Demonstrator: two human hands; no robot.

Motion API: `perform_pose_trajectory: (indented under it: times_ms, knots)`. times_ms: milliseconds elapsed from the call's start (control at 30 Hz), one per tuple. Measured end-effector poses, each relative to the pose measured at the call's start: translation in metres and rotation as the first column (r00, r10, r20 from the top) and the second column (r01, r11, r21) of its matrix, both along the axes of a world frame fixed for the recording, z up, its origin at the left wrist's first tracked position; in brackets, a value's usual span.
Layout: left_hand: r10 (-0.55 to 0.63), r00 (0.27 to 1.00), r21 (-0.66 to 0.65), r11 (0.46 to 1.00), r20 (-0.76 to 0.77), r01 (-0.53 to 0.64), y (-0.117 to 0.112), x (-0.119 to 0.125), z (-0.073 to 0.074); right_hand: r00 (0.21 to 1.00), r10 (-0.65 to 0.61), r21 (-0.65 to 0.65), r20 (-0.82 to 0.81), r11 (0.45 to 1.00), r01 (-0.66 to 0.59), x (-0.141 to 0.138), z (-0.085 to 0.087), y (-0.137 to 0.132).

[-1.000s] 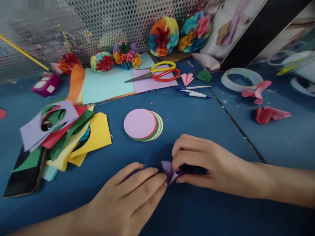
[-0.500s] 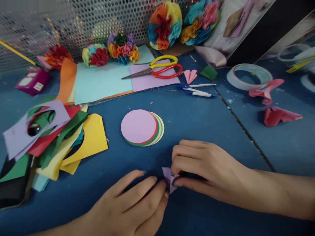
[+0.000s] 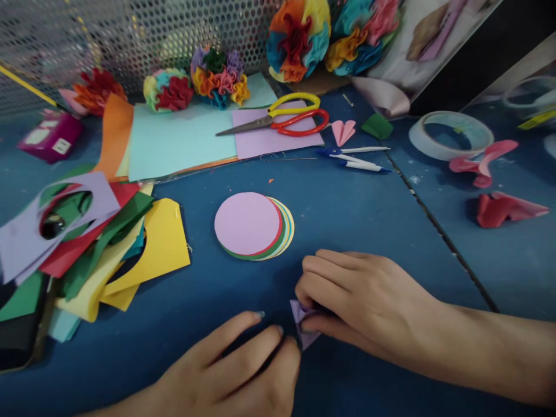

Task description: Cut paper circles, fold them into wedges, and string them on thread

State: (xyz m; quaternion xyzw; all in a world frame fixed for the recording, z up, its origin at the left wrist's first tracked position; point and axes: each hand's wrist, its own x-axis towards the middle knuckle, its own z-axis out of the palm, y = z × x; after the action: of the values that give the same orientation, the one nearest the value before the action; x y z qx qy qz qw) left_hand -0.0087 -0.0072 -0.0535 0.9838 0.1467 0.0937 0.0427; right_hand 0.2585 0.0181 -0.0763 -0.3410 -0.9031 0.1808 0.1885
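My right hand (image 3: 369, 298) is curled over a small folded purple paper piece (image 3: 303, 324) on the blue table, pinching it between thumb and fingers. My left hand (image 3: 234, 373) lies low at the front edge, fingers pressed together, its fingertips touching the paper's left side. Just beyond the hands sits a stack of paper circles (image 3: 254, 226) with a purple one on top.
Cut paper scraps (image 3: 87, 243) pile up at the left. Paper sheets (image 3: 182, 139), scissors (image 3: 286, 119) and a compass (image 3: 354, 159) lie behind. Paper flower balls (image 3: 299, 40) line the mesh wall. A tape roll (image 3: 452, 136) and folded pink and red pieces (image 3: 504, 208) lie right.
Both hands have kept folding the purple piece in place, shifting slightly toward me. The view has drifted a little; nothing else on the table moved.
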Motion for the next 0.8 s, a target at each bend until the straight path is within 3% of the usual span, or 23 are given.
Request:
perform_pose_trajectory:
  times_ms: [333,800]
  knots:
    - [-0.044,0.999,0.007,0.999,-0.021,0.044,0.0035,0.002,0.0035,1.0,0.01,-0.033,-0.001,0.999,-0.01,-0.0005,0.0018,0.004]
    - [-0.033,0.999,0.068,0.997,-0.02,0.034,-0.0047,0.0045,-0.001,0.996,-0.086,-0.018,0.03,0.996,0.086,-0.0031,0.0036,0.004]
